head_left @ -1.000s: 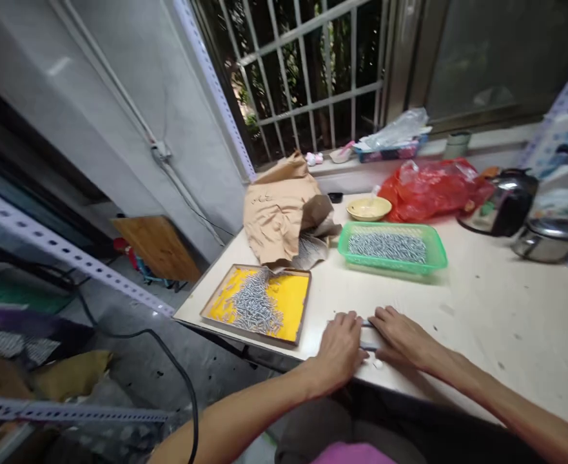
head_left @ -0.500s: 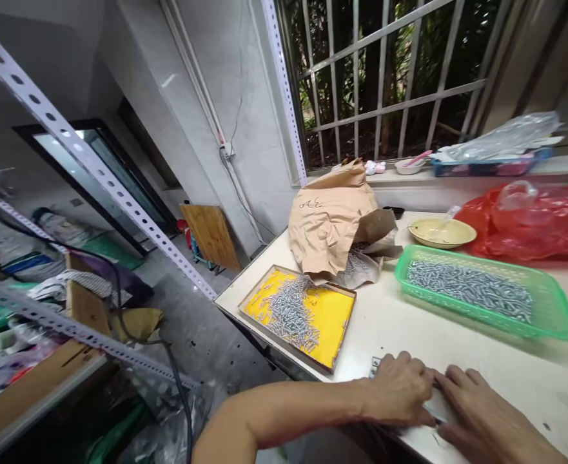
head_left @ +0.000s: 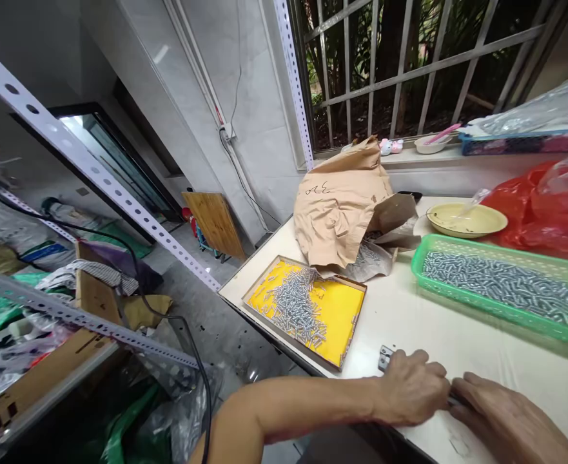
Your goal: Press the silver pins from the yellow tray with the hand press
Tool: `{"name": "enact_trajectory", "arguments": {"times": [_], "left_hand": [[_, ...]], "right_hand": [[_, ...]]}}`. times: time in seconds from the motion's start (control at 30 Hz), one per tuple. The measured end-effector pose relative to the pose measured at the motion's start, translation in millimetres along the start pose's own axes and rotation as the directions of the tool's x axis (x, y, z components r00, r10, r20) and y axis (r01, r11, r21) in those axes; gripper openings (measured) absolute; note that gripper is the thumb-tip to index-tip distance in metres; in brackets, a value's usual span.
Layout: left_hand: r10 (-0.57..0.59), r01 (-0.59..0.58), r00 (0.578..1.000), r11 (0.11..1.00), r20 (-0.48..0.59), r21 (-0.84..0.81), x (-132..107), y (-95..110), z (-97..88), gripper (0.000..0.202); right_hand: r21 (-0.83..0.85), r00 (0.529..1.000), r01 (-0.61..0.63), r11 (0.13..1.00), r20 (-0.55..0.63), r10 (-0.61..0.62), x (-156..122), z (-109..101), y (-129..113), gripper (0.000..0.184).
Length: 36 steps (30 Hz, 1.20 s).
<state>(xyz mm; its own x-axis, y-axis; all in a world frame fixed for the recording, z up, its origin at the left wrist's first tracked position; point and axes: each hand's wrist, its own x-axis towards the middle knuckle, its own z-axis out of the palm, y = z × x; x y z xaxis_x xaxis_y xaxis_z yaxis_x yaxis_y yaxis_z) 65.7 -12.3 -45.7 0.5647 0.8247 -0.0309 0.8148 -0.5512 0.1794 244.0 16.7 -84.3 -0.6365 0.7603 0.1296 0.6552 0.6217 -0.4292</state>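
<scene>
My left hand (head_left: 412, 390) is closed over a metal piece with holes (head_left: 385, 357), whose end sticks out past the knuckles on the left. Its palm side faces the white tabletop (head_left: 390, 316), near the front edge. Close beside it, my right hand (head_left: 506, 415) has its fingers pressed together and curled toward the left hand. A narrow dark grey part (head_left: 455, 399) shows between the two hands; I cannot tell whether it belongs to the same metal piece. Most of what the fingers cover is hidden.
A shallow tray with a yellow bottom (head_left: 342, 316) holds many small metal pins. Behind it lies an open brown paper bag (head_left: 342, 206). A green plastic basket (head_left: 501, 325) of similar pins stands right, with a yellow dish (head_left: 487, 222) and red bag (head_left: 530, 200) behind.
The view has shifted, so the table things sit farther right and slightly higher. More of the metal piece shows beside my left hand, which looks more tightly closed. Both hands stay close together.
</scene>
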Motion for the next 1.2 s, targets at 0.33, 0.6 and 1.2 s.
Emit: {"name": "enact_trajectory", "arguments": {"times": [0.33,0.6,1.2], "left_hand": [[-0.105,0.101,0.984,0.994,-0.142,-0.034,-12.1,3.7,-8.4,0.030],[-0.072,0.035,0.977,0.983,-0.201,-0.180,-31.8,32.1,0.7,0.031],[-0.075,0.035,0.988,0.959,-0.133,-0.281,-46.0,33.2,22.2,0.053]], "right_hand": [[-0.116,0.975,0.155,0.981,0.178,-0.133,24.7,-49.3,10.0,0.040],[-0.314,0.993,0.013,0.949,0.116,0.025,41.0,-61.6,6.5,0.030],[-0.270,0.819,0.547,0.792,0.368,-0.440,85.9,-28.0,-105.8,0.012]]}}
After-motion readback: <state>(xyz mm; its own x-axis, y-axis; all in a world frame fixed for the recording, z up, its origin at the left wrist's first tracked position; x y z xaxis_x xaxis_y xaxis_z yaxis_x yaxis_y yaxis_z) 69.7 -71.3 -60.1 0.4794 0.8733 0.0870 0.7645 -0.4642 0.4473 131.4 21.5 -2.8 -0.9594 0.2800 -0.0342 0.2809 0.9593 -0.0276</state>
